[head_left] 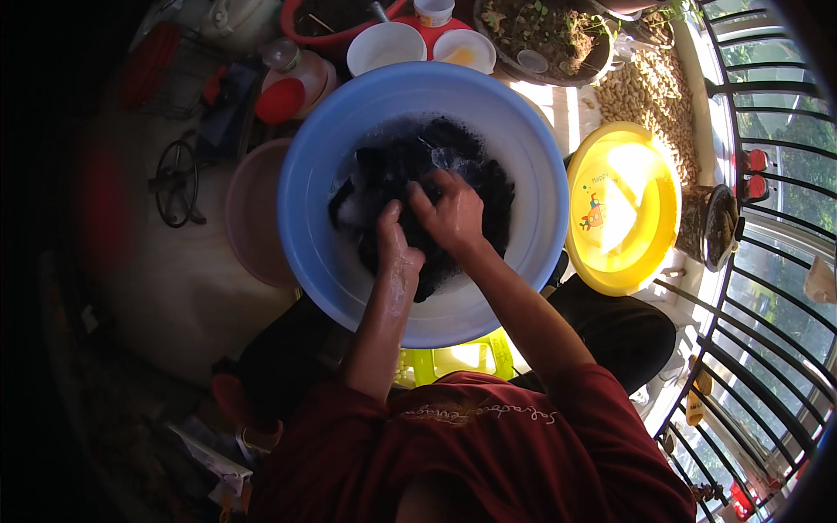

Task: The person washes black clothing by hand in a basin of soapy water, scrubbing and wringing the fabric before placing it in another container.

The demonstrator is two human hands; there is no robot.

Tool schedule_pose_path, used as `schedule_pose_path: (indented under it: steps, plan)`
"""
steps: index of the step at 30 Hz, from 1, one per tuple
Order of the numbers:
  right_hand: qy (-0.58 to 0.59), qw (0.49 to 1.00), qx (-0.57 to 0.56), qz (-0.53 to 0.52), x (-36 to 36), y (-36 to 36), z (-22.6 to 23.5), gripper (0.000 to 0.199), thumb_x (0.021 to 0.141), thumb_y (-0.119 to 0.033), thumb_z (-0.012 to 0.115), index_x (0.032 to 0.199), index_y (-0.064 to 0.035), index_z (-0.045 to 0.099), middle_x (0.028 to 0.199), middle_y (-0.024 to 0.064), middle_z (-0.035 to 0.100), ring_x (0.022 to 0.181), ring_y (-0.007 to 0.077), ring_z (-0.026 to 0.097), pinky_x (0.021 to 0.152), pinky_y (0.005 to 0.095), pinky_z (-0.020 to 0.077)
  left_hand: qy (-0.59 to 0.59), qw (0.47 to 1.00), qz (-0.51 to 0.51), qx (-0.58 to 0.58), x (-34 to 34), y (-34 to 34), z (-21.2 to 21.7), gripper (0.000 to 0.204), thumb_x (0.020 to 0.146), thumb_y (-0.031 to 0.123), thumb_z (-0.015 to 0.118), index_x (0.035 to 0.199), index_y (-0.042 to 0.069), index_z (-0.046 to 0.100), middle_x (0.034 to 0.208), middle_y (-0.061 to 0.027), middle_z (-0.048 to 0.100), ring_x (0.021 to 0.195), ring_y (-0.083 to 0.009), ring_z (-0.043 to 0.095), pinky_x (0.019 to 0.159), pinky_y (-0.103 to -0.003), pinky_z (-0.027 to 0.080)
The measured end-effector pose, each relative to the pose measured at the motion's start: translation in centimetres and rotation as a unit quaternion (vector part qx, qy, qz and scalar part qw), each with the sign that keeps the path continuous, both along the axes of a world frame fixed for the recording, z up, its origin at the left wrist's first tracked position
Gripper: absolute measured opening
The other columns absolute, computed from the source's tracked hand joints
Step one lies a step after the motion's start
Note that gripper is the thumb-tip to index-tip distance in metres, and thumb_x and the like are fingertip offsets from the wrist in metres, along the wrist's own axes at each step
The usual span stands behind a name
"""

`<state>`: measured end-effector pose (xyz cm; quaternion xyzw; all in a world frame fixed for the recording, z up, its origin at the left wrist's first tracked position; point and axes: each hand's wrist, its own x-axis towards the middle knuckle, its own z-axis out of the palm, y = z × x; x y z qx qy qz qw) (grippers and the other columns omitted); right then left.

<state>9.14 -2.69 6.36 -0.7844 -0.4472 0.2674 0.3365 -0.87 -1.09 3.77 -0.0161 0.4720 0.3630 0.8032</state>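
Note:
A large blue plastic basin (514, 131) sits in front of me, holding soapy water and a dark wet garment (488, 187). My left hand (397, 248) is closed on a bunch of the dark cloth near the middle of the basin. Right beside it, my right hand (453, 213) presses down on and grips the same cloth. Suds cling to my left wrist and forearm. Both forearms come up from my red sleeves at the bottom of the view.
A yellow basin (623, 209) stands to the right, a pink basin (253, 213) to the left. White bowls (385, 45), a red tub (301, 22), a plant pot (540, 35) and spread peanuts (649, 91) lie behind. A black railing (767, 288) curves along the right.

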Motion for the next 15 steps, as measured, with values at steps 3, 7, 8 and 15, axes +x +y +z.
schedule_pose_path:
  steps: [3, 7, 8, 15]
  plan:
    - [-0.081, 0.989, -0.127, 0.004, 3.0, -1.6, -2.3, 0.021, 0.079, -0.029, 0.059, 0.078, -0.0092, 0.065, 0.096, 0.0104, 0.062, 0.094, 0.0304, 0.059, 0.074, 0.0462, 0.0482, -0.008, 0.999, -0.03, 0.042, 0.4, 0.2, 2.2, 0.051, 0.092, 0.043, 0.046, 0.126, 0.005, 0.049, 0.125, -0.0106, 0.052, 0.114, -0.0249, 0.051, 0.1, -0.039, 0.037]
    - [-0.163, 0.98, -0.014, 0.111, 2.9, -2.5, -2.4, 0.035, 0.082, -0.032, 0.058, 0.113, -0.017, 0.058, 0.129, 0.0082, 0.049, 0.116, 0.0288, 0.047, 0.091, 0.0492, 0.0393, -0.107, 0.988, -0.056, 0.098, -0.7, 0.2, 0.3, 0.073, 0.089, 0.062, 0.042, 0.137, 0.006, 0.037, 0.134, -0.0109, 0.045, 0.123, -0.0252, 0.043, 0.103, -0.04, 0.034]
    - [-0.149, 0.979, 0.045, 0.133, 2.0, -2.5, -2.1, 0.043, 0.083, -0.033, 0.058, 0.124, -0.0198, 0.054, 0.135, 0.0072, 0.045, 0.119, 0.0287, 0.045, 0.094, 0.0493, 0.0376, -0.08, 0.988, -0.096, 0.089, -1.1, 0.2, -0.6, 0.082, 0.087, 0.07, 0.035, 0.142, 0.009, 0.028, 0.142, -0.0115, 0.035, 0.13, -0.0257, 0.036, 0.106, -0.04, 0.03]
    - [-0.227, 0.939, -0.121, 0.228, 1.5, 1.2, -8.3, 0.055, 0.079, -0.029, 0.061, 0.131, -0.0246, 0.046, 0.125, 0.0117, 0.048, 0.09, 0.0366, 0.063, 0.073, 0.0481, 0.0511, -0.013, 1.0, -0.017, -0.005, -1.7, -0.4, -3.3, 0.069, 0.094, 0.058, 0.031, 0.143, 0.011, 0.024, 0.145, -0.0175, 0.03, 0.13, -0.0391, 0.033, 0.106, -0.052, 0.027]
